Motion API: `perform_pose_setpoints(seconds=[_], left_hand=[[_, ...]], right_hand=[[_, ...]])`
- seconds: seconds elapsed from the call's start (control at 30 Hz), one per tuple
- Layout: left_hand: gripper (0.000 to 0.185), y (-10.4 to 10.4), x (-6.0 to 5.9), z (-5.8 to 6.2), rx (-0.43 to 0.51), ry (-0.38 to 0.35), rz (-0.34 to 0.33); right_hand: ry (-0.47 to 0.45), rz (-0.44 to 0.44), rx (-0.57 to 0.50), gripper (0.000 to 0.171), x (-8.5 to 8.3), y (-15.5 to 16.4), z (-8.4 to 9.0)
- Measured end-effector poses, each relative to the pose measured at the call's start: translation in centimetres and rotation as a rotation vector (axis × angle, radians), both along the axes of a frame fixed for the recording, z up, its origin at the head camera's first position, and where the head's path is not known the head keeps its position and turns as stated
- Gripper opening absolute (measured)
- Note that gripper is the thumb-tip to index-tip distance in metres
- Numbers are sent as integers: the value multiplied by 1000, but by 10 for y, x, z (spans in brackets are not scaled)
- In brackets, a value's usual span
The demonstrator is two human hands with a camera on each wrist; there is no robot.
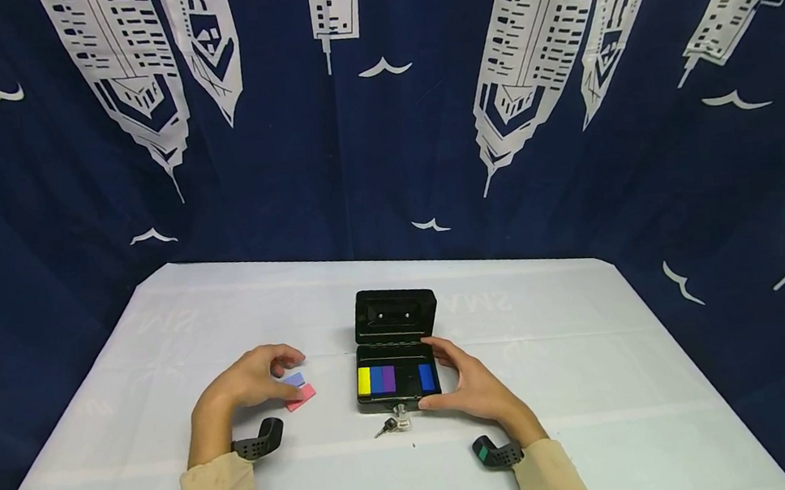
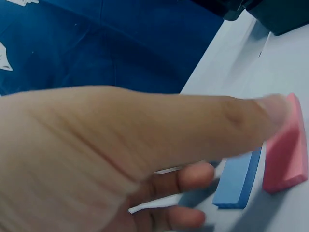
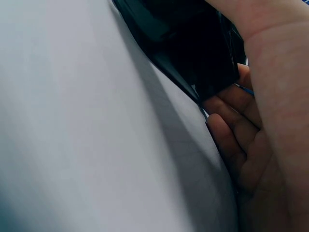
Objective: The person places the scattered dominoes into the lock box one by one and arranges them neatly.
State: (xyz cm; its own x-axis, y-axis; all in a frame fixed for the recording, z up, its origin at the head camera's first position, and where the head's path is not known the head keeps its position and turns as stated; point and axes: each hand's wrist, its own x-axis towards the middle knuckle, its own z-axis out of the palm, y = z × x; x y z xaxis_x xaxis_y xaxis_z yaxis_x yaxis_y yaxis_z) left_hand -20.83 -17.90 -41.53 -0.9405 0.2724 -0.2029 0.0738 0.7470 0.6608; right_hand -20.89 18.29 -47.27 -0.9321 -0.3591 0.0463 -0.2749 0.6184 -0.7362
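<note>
Right hand (image 1: 479, 388) cupped the open black box (image 1: 396, 349) at table centre, left hand (image 1: 250, 379) hovered loosely curled, holding nothing, over blue block (image 2: 239, 180) and pink block (image 2: 287, 145) at the box's 9 o'clock; a sloppy pinch could've flicked one away.

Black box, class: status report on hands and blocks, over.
Left hand over blue block and pink block, fingers curled, not gripping. Right hand holds open black box. Keys in front.
</note>
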Motion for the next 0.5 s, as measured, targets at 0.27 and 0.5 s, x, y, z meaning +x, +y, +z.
perform_pose_setpoints(seconds=[0.27,0.5], left_hand=[[45,7,0,-4,-8,-20,-21],[39,9,-4,-7,1,18,-13]], right_hand=[[-9,-3,-2,95,0,0,0],[-13,-12,-4,95,-1,-1,1]])
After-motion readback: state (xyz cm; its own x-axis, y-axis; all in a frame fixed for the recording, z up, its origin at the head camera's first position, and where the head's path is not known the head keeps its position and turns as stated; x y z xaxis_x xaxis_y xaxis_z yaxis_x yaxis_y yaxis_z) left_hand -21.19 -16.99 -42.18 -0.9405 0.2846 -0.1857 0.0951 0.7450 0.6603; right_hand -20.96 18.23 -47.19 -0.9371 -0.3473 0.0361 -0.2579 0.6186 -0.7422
